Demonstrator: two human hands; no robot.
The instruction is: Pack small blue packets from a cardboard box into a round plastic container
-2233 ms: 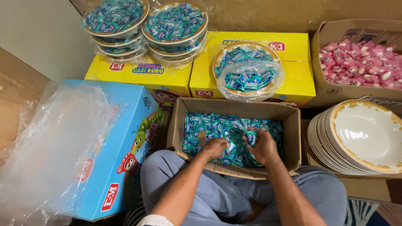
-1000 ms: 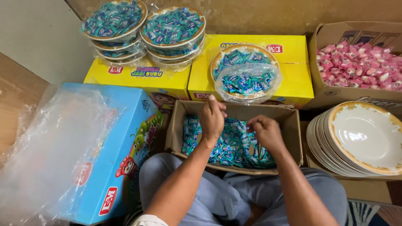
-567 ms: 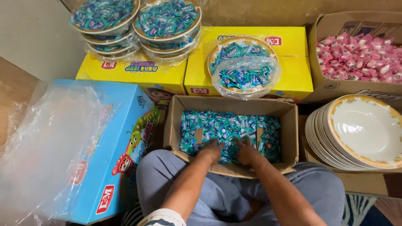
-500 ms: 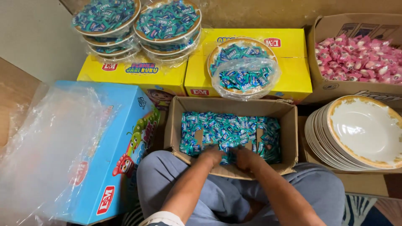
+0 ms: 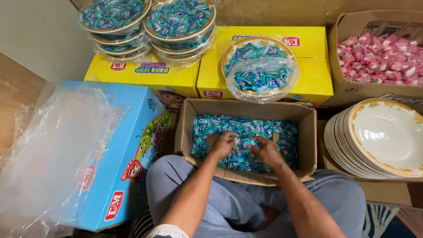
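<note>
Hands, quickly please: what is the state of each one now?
Left hand: closed on candies in the box.
Right hand: closed on candies too.

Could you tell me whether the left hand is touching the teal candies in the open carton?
Touching. The head view shows the left hand curled into the teal candies, fingers pressed among the wrappers.

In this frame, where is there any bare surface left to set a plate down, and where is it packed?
Free: the yellow box top right of the open candy plate, and the wooden floor left of the plastic sheet. Crowded: both hands fill the teal candy box; wrapped plate stacks cover the left yellow box; white plates fill the right.
</note>
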